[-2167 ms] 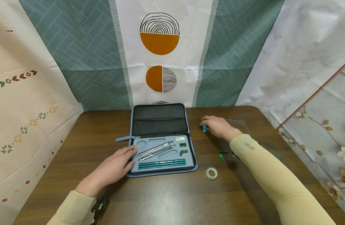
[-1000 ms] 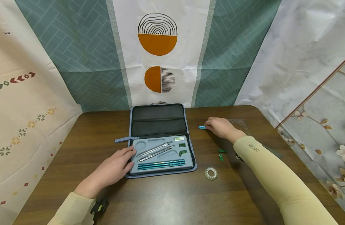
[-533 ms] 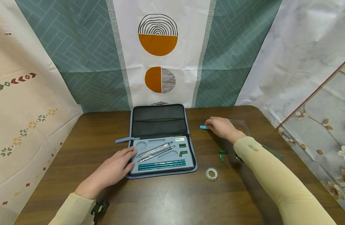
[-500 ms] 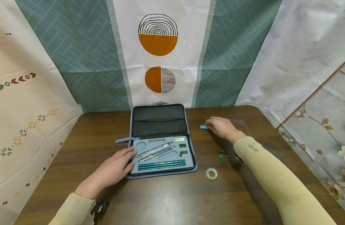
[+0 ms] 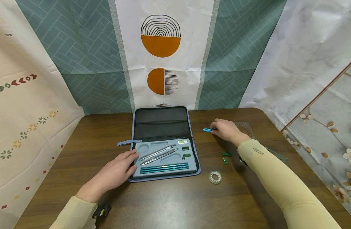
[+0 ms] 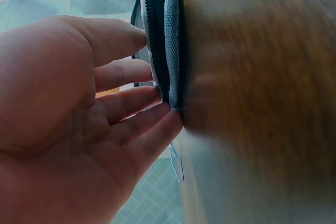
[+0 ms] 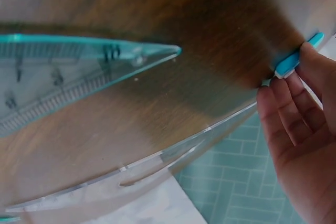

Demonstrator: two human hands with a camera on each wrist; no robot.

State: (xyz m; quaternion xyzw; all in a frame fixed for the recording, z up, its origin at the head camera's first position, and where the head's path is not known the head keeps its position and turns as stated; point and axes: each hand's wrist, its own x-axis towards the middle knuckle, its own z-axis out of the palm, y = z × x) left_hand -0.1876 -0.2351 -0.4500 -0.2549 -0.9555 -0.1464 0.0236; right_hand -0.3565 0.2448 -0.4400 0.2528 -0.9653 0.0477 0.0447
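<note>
In the head view a blue zip case lies unfolded, its grey moulded tray facing up. The tray holds a metal compass, a second slim metal instrument, several teal pencils and small green pieces. My left hand rests with its fingertips on the case's left edge. Further right, near the table's back, my right hand pinches a small oblong blue piece. In the right wrist view this blue piece shows a white underside between thumb and fingers; its exact kind is unclear.
A clear protractor lies beyond the right hand, and a clear set square lies partly behind the right sleeve. Two small green pieces and a round ring-shaped disc sit right of the case. Cloth hangs around the table.
The blue piece first pointed towards me and now points left, turned in my right hand. That hand has shifted slightly right. My left hand stays on the case.
</note>
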